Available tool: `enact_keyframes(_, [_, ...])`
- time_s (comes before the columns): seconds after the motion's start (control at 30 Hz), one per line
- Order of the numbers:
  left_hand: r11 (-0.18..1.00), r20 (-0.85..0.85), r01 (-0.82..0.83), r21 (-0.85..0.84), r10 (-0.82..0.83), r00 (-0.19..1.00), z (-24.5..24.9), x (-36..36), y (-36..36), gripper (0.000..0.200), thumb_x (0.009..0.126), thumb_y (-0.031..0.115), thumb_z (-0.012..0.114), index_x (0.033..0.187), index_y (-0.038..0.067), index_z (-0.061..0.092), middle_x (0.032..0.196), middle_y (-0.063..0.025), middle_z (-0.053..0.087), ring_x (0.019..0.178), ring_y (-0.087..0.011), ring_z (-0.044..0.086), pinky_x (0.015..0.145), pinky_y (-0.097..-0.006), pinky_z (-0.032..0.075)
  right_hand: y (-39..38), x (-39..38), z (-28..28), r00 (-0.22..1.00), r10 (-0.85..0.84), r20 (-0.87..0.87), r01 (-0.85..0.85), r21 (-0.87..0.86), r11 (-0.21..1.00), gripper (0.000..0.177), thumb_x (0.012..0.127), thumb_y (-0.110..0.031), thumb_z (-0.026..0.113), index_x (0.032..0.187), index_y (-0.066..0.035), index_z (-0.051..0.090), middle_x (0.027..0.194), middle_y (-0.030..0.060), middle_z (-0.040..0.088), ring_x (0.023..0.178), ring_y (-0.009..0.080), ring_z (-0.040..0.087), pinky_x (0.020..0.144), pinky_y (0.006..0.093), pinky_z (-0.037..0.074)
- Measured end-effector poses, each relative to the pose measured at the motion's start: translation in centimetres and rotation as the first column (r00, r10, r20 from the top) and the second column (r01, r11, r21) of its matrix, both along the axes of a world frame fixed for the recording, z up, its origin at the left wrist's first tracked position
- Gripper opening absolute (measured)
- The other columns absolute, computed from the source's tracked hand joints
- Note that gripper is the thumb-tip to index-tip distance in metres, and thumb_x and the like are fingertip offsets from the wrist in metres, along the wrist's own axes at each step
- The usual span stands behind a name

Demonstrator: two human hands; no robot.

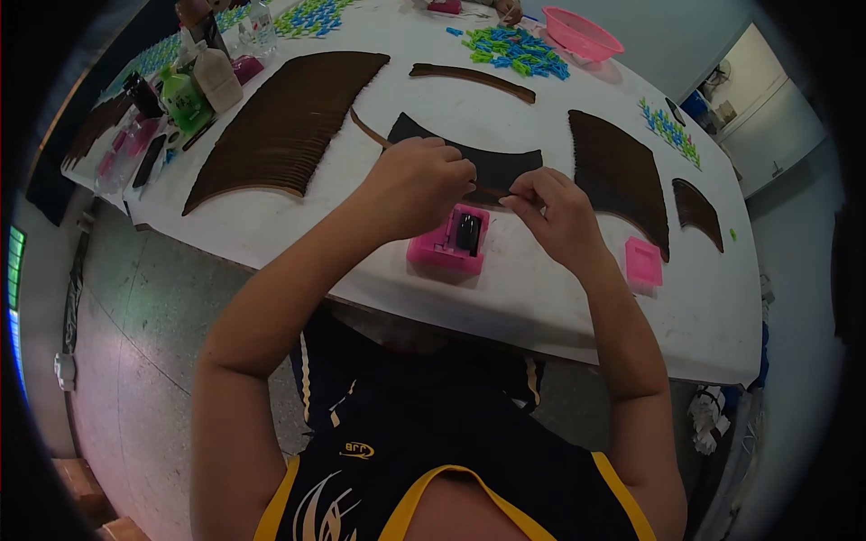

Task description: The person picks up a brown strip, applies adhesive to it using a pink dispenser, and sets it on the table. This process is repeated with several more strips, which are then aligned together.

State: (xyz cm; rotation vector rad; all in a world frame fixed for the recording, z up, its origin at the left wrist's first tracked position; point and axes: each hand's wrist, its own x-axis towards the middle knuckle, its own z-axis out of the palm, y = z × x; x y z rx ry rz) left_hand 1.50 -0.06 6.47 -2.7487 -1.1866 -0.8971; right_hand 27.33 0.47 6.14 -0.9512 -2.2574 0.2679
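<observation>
A thin brown strip runs from the large brown stack toward my left hand, and a strip piece shows between my two hands. My left hand is closed on it, above a pink holder with a black glossy part in it. To the right, my right hand pinches the strip's other end between thumb and fingers. Behind both hands lies a dark curved sheet. The part of the strip under my left fingers is hidden.
Brown strip stacks lie left and right. A pink square tray sits front right. Bottles stand back left. Blue and green clips and a pink basket are at the back, near another person's hand.
</observation>
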Motion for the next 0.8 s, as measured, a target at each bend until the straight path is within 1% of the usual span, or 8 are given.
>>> enact_keyframes(0.07, [0.999,-0.064,0.017,0.028,-0.016,0.998,0.5,-0.5,0.0,0.011,0.084,0.009,0.078,0.095,0.006,0.075,0.089,-0.0085,0.07,0.091,-0.0274,0.069,0.083,-0.0413,0.056,0.0,-0.3,-0.8,0.999,0.045,-0.01,-0.045,-0.06,0.997,0.014,0.092,-0.008,0.077,0.098,-0.002,0.067,0.091,0.0106,0.068,0.081,0.0288,0.068,0.07,0.0391,0.055])
enact_keyframes(0.13, [0.989,-0.269,0.036,0.146,0.005,0.963,0.9,-0.9,0.3,0.013,0.081,0.006,0.077,0.094,0.009,0.075,0.089,-0.0049,0.069,0.092,-0.0252,0.068,0.085,-0.0398,0.056,0.3,-0.7,-1.6,0.996,0.091,-0.026,-0.093,-0.114,0.989,0.013,0.093,-0.008,0.077,0.1,-0.002,0.067,0.091,0.0111,0.069,0.08,0.0282,0.068,0.07,0.038,0.056])
enact_keyframes(0.2, [0.987,-0.296,0.066,0.147,-0.019,0.955,1.3,-1.0,0.6,0.013,0.08,0.005,0.076,0.092,0.01,0.075,0.089,-0.0036,0.069,0.094,-0.0242,0.067,0.086,-0.0393,0.056,0.4,-1.0,-2.4,0.992,0.121,-0.048,-0.128,-0.215,0.968,0.012,0.093,-0.006,0.075,0.101,-0.002,0.067,0.091,0.0117,0.069,0.081,0.0272,0.069,0.071,0.0375,0.057])
enact_keyframes(0.33, [0.981,-0.404,0.135,0.137,-0.069,0.912,2.3,-0.8,0.6,0.01,0.081,0.006,0.076,0.088,0.014,0.076,0.086,-0.0004,0.069,0.098,-0.0211,0.066,0.091,-0.0369,0.054,0.8,-1.6,-3.8,0.985,0.165,-0.047,-0.171,-0.271,0.947,0.012,0.093,-0.004,0.074,0.103,-0.001,0.068,0.091,0.0118,0.069,0.08,0.0255,0.069,0.071,0.036,0.057])
enact_keyframes(0.43, [0.982,-0.42,0.152,0.109,-0.093,0.903,2.6,-0.5,0.6,0.008,0.081,0.008,0.077,0.084,0.015,0.077,0.084,0.0012,0.07,0.101,-0.0193,0.066,0.094,-0.0353,0.053,0.8,-2.2,-4.6,0.981,0.185,-0.053,-0.193,-0.308,0.932,0.014,0.092,-0.003,0.073,0.106,-0.001,0.069,0.093,0.0116,0.071,0.08,0.024,0.071,0.071,0.0344,0.057])
enact_keyframes(0.5, [0.982,-0.452,0.151,0.112,-0.085,0.888,2.7,-0.2,0.7,0.007,0.081,0.009,0.077,0.083,0.016,0.077,0.084,0.0015,0.07,0.1,-0.0189,0.066,0.094,-0.0348,0.052,0.8,-2.5,-5.2,0.971,0.192,-0.144,-0.226,-0.274,0.935,0.012,0.093,0.001,0.075,0.103,0.002,0.067,0.088,0.0079,0.072,0.076,0.0129,0.067,0.068,0.0298,0.056])
enact_keyframes(0.6, [0.982,-0.491,0.153,0.113,-0.079,0.868,2.8,-0.1,0.6,0.006,0.081,0.01,0.077,0.08,0.016,0.077,0.084,0.0018,0.071,0.1,-0.0183,0.066,0.094,-0.0344,0.051,0.6,-2.5,-4.9,0.983,0.171,-0.072,-0.185,-0.321,0.929,0.02,0.092,-0.002,0.074,0.112,-0.001,0.069,0.092,0.0114,0.074,0.081,0.0203,0.073,0.071,0.0326,0.057])
enact_keyframes(0.8, [0.986,-0.503,0.137,0.09,-0.073,0.861,2.9,-0.2,0.6,0.007,0.081,0.01,0.077,0.078,0.016,0.077,0.084,0.0019,0.072,0.099,-0.0179,0.066,0.094,-0.0338,0.05,0.5,-3.1,-5.3,0.986,0.141,-0.088,-0.163,-0.331,0.929,0.021,0.092,-0.002,0.075,0.112,-0.002,0.069,0.091,0.0099,0.074,0.08,0.019,0.073,0.071,0.0319,0.057])
